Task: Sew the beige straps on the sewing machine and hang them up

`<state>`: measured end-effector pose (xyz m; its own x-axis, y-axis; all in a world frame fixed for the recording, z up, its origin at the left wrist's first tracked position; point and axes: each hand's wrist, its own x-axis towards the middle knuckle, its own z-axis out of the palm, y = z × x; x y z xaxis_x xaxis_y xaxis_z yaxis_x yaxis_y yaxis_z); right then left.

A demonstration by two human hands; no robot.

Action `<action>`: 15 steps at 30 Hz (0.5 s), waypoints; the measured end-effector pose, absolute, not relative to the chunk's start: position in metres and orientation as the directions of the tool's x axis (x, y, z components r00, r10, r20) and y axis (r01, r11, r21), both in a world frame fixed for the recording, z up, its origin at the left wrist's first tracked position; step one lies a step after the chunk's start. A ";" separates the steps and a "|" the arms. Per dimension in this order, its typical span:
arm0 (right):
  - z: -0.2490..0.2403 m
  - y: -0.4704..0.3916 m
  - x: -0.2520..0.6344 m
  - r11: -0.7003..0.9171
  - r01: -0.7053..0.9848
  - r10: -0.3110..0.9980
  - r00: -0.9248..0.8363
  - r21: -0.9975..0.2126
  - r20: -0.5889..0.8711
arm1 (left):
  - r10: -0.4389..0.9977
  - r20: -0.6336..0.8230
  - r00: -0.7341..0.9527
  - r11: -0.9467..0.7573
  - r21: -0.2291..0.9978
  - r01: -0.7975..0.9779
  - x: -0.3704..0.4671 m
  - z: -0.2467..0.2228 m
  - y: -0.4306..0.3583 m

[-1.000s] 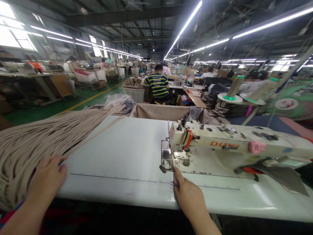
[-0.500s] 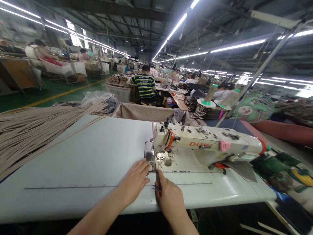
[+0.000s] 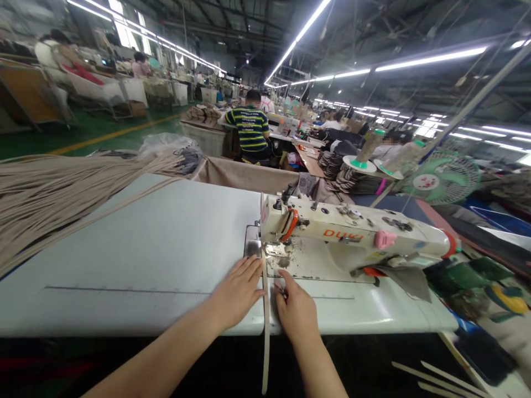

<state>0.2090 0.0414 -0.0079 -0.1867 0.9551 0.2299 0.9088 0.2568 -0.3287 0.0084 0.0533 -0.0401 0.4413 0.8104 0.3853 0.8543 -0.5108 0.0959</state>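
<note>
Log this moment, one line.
left hand: palm-down beside long, narrow beige strip; right hand: holding small metal tool; strip: hangs off white table; white sewing machine: beyond hands

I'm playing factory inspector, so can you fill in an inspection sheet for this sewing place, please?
Surface: pale tabletop, ruler marks near the front edge.
Work things: one narrow strip by the sewing machine, hanging over the front edge; bundled strips at left.
Clutter: plastic bag at the bundle's far end; loose strips, lower right.
Hands: left hand laid beside the narrow strip; right hand holding a small tool, mostly hidden.
Cables: thin cords hanging from above.
Surroundings: green fan, thread cones, a co-worker in a striped shirt.
</note>
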 end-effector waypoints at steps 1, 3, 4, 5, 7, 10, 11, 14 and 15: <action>-0.010 0.043 0.210 0.248 0.919 0.954 -0.178 -0.307 0.240 | 0.812 0.382 0.442 -0.510 0.095 0.855 0.009 -0.040 0.053; -0.014 0.045 0.210 0.257 0.928 0.947 -0.186 -0.270 0.263 | 0.813 0.381 0.440 -0.508 0.096 0.856 0.009 -0.040 0.053; -0.016 0.045 0.210 0.272 0.927 0.939 -0.197 -0.257 0.281 | 0.814 0.382 0.439 -0.508 0.099 0.856 0.009 -0.040 0.053; -0.018 0.045 0.210 0.287 0.925 0.931 -0.208 -0.250 0.301 | 0.814 0.381 0.438 -0.509 0.106 0.854 0.009 -0.041 0.053; -0.021 0.043 0.209 0.311 0.917 0.916 -0.220 -0.248 0.336 | 0.818 0.378 0.434 -0.510 0.126 0.851 0.009 -0.040 0.054; -0.026 0.042 0.210 0.321 0.912 0.907 -0.219 -0.254 0.361 | 0.828 0.352 0.436 -0.508 0.142 0.850 0.009 -0.039 0.054; -0.028 0.042 0.211 0.325 0.911 0.904 -0.220 -0.253 0.368 | 0.830 0.343 0.439 -0.508 0.143 0.849 0.009 -0.038 0.053; -0.033 0.043 0.213 0.337 0.909 0.893 -0.226 -0.245 0.390 | 0.830 0.336 0.445 -0.514 0.149 0.845 0.009 -0.037 0.054; -0.034 0.043 0.213 0.342 0.908 0.890 -0.230 -0.242 0.395 | 0.830 0.338 0.444 -0.514 0.153 0.844 0.009 -0.037 0.054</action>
